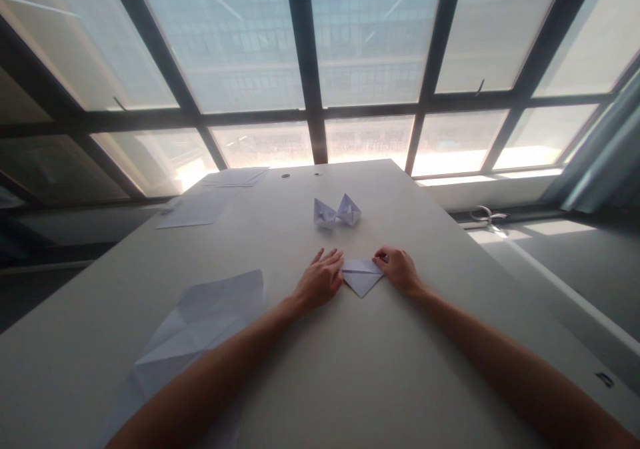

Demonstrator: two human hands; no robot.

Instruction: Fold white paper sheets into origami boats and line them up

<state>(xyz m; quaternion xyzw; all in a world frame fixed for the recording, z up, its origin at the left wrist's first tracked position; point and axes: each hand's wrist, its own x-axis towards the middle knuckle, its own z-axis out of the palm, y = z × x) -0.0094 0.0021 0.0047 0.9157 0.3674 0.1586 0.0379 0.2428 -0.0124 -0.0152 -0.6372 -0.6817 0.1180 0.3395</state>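
A small folded sheet of white paper (362,282) lies on the white table, its point toward me and a folded band along its far edge. My left hand (321,279) rests flat at its left end, fingers stretched out and touching it. At the right end, my right hand (399,269) pinches the paper's corner between thumb and curled fingers. Just beyond stand two folded paper shapes with pointed tops, a left one (324,214) and a right one (349,210), touching or nearly so.
A large creased paper sheet (200,322) lies partly under my left forearm. Flat white sheets (193,210) and a further paper stack (237,177) lie at the far left of the table (400,382). Windows (370,35) rise behind it; a curtain (605,142) hangs at right.
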